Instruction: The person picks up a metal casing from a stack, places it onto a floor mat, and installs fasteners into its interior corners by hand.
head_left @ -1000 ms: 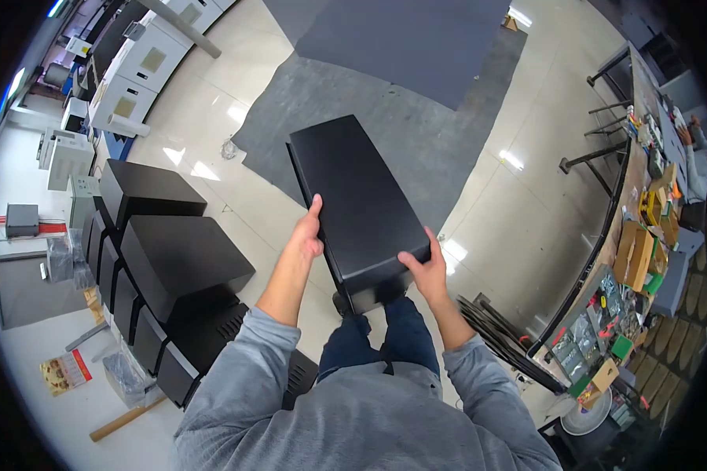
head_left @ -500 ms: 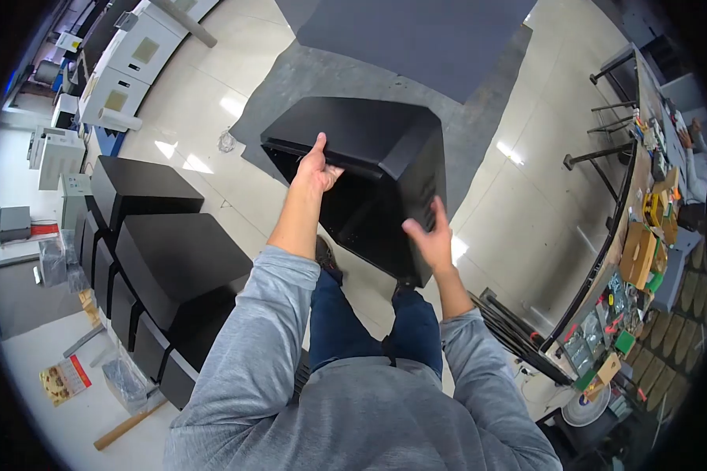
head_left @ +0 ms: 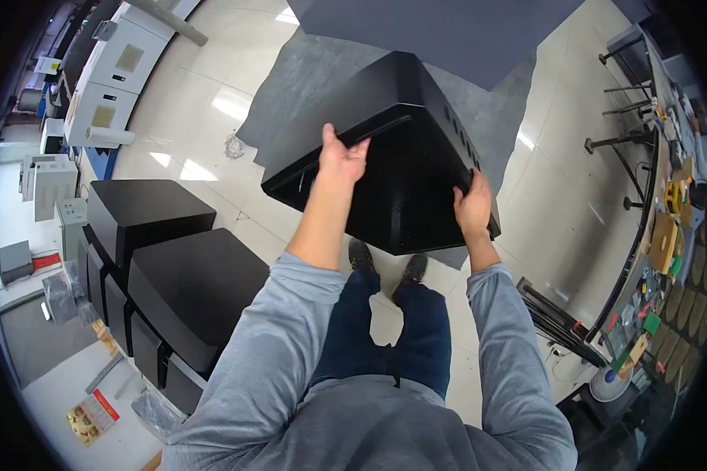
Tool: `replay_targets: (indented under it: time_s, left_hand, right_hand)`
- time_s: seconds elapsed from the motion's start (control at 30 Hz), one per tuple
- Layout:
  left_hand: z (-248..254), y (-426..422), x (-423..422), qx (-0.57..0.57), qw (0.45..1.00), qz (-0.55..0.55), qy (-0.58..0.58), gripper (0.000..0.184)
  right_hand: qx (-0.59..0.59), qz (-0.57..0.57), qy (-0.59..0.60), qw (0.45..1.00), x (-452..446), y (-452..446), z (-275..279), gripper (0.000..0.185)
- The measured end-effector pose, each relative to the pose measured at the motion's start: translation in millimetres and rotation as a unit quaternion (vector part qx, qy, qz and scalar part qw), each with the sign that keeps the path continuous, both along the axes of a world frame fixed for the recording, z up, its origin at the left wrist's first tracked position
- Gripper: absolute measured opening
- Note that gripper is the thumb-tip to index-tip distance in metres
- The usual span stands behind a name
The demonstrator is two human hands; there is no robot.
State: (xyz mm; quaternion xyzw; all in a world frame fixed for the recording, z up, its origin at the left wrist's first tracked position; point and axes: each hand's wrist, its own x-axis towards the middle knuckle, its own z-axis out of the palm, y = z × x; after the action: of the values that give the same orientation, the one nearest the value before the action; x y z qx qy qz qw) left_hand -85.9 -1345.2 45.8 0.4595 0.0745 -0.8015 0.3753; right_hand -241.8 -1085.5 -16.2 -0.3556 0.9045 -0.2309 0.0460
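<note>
A large black box-shaped housing (head_left: 397,173) is held up in front of me, tilted, with its dark hollow side facing my body. A row of slots shows along its right wall. My left hand (head_left: 342,161) grips the upper left rim, thumb up on the outer face and fingers partly hidden inside. At the right edge, my right hand (head_left: 473,208) is closed around the rim near the slots. Below the housing, my shoes stand on the tiled floor.
Several similar black housings (head_left: 196,290) stand at the left. Ahead, a grey mat (head_left: 294,82) lies on the floor under a darker sheet (head_left: 440,31). A cluttered workbench (head_left: 644,228) runs along the right, with black bars (head_left: 554,314) near its close end.
The housing has turned and tilted, bringing its slotted right wall into view. My right hand, with fingers spread beside it earlier, now grips its right edge. My feet now stand closer together.
</note>
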Motion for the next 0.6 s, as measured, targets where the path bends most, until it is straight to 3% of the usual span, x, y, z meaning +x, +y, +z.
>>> replay_targets:
  time_s: [0.27,0.33,0.47,0.5,0.53,0.57,0.6]
  left_hand:
    - [-55.3,-60.9,68.8,-0.027,0.999,0.031,-0.024,0.041]
    - [-76.8,-80.7,93.9,-0.07,0.995,-0.036,0.064,0.046]
    - [-81.7,-78.6,103.8,-0.166,0.986,-0.03,0.012,0.071]
    - [-59.5,-54.1,99.5,-0.186,0.975,-0.036,-0.118,0.079]
    - [-83.6,-45.8,111.2,-0.215,0.931,-0.066,-0.288,0.084]
    - [-111.0,-30.5,131.0,-0.286,0.834,-0.137,-0.453,0.079]
    - [-179.9,-15.7,156.0,-0.306,0.689,-0.097,-0.649,0.082]
  right_hand:
    - [0.046,0.027,-0.019,0.998,23.0,-36.3,-6.5,0.072]
    - [0.014,0.034,0.015,0.999,25.9,-43.7,-24.3,0.074]
    - [-0.077,0.034,0.001,0.996,41.7,-68.4,-30.1,0.079]
    - [-0.073,0.033,-0.01,0.997,44.8,-77.3,-39.0,0.08]
    - [-0.074,0.037,-0.006,0.997,45.5,-88.1,-43.1,0.08]
    - [-0.073,0.039,-0.004,0.997,50.7,-96.1,-44.0,0.08]
    - [-0.073,0.044,-0.001,0.996,55.6,-103.1,-45.7,0.08]
